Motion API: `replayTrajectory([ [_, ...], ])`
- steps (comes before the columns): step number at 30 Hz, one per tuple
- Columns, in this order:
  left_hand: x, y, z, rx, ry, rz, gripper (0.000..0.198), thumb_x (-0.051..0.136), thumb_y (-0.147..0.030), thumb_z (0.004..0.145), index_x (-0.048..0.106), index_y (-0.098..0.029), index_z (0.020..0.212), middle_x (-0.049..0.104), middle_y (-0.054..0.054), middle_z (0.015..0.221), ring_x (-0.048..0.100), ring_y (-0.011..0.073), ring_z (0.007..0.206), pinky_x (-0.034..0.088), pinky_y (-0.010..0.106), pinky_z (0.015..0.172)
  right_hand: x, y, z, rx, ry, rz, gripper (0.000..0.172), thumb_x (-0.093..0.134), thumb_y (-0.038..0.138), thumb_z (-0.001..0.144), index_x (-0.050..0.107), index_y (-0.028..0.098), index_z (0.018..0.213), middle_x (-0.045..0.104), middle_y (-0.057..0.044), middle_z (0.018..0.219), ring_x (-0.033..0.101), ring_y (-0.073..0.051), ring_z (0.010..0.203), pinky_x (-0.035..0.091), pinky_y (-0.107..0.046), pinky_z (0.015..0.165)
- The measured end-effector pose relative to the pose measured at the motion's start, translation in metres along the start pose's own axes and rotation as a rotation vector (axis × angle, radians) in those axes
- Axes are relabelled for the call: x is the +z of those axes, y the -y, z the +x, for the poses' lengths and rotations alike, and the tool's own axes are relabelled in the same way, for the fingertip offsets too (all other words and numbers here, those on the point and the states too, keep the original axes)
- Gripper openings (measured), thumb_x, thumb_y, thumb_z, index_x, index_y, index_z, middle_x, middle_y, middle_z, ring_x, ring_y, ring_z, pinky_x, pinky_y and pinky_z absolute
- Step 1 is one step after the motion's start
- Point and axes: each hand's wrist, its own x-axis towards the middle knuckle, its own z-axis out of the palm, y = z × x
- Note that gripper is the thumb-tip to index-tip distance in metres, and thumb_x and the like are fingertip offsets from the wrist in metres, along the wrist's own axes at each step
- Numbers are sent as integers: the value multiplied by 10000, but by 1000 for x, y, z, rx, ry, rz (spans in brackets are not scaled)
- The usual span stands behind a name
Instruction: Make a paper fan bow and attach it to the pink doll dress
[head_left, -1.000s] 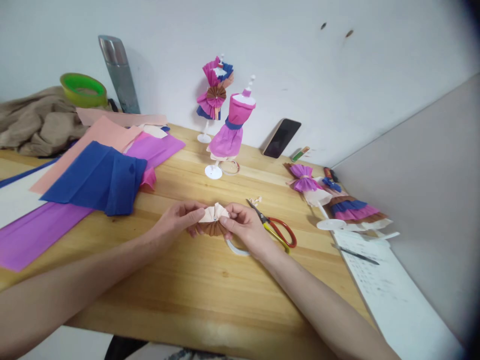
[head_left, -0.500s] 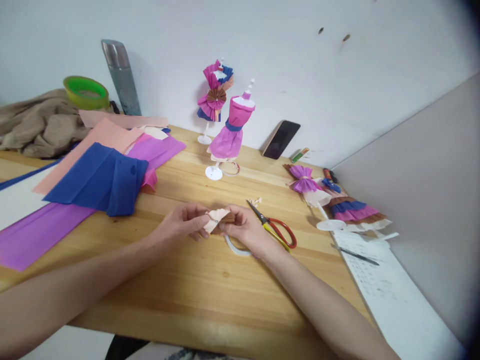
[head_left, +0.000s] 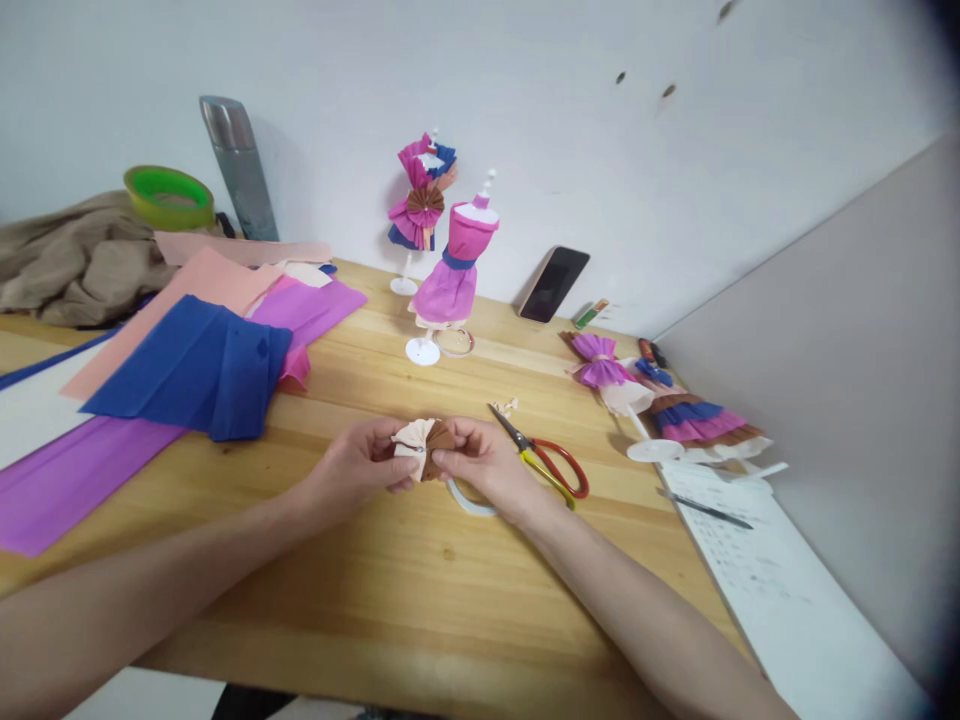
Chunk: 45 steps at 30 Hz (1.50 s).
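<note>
A small pleated paper rosette (head_left: 424,442), half cream and half brown, is pinched between both my hands above the wooden table (head_left: 405,590). My left hand (head_left: 358,465) grips its cream side with closed fingers. My right hand (head_left: 484,465) grips its brown side, thumb and fingers pressed together. A white ring (head_left: 466,497) lies on the table under my right hand. Red-and-yellow scissors (head_left: 546,458) lie just right of that hand.
Blue (head_left: 191,368), purple (head_left: 90,460) and pink (head_left: 180,300) crepe paper sheets lie at left. Two small mannequins in paper dresses (head_left: 450,272) stand at the back; another (head_left: 664,410) lies at right. A phone (head_left: 553,284) leans on the wall. A steel flask (head_left: 231,165), green tape roll (head_left: 168,196), white sheet with pen (head_left: 705,508).
The flat cream and brown paper fan has been folded round between my fingers into a compact rosette. Both hands stayed in the same spot on the table.
</note>
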Motion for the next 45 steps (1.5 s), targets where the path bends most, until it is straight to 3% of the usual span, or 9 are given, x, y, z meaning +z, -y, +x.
replayTrajectory([
  [5,-8,-14,6,38,81,271,150,615,-285,700,592,-140,670,521,-34,573,445,88,544,315,223,535,-3,13,-1,-74,-71,-168,292,763,288,653,642,181,896,669,-15,808,607,-143,707,466,-282,676],
  [8,-10,-28,15,52,116,408,133,613,-261,688,611,-136,645,526,-33,547,448,86,531,304,216,515,-7,21,1,-95,-119,-241,234,773,327,665,649,174,792,666,-14,739,597,-142,647,466,-284,639],
  [11,-13,-44,28,51,102,335,176,676,-279,659,668,-132,755,624,-2,622,547,113,572,382,211,518,-12,28,7,-102,-160,-198,237,767,360,675,628,169,699,634,5,636,561,-122,558,445,-267,571],
  [14,-20,-62,45,61,-2,225,293,726,-360,648,678,-139,833,650,18,635,580,131,563,443,226,505,-20,37,19,-156,-232,-142,240,769,362,668,629,168,681,619,20,602,536,-103,533,422,-249,553],
  [20,-39,-100,87,321,-419,249,196,675,-287,697,668,-130,814,680,50,774,601,137,674,509,259,631,-49,56,57,-292,-420,-104,230,771,351,617,640,171,676,616,27,594,533,-100,543,415,-249,571],
  [24,-48,-115,117,524,-481,301,213,616,-322,768,675,-147,873,697,65,914,618,179,851,501,317,804,-59,67,83,-375,-493,-65,214,758,342,599,635,181,667,617,33,587,519,-95,523,417,-245,549],
  [30,-50,-120,148,541,-333,250,526,403,-613,875,656,-184,1044,664,104,1185,566,262,1152,422,426,979,-56,72,104,-488,-545,-100,151,730,280,598,621,189,650,636,27,584,572,-121,536,471,-264,563],
  [36,-47,-112,158,480,-168,195,710,240,-700,881,569,-176,1231,610,133,1289,485,268,1287,308,484,1083,-58,72,113,-556,-544,-191,127,704,272,627,610,192,658,644,17,598,603,-147,554,519,-301,591],
  [45,-56,-93,168,611,-1,212,834,792,-414,607,481,-160,1337,452,185,1444,382,360,1359,390,488,1050,-60,78,117,-543,-637,-405,93,659,259,686,595,196,663,626,7,638,597,-158,599,491,-296,587],
])
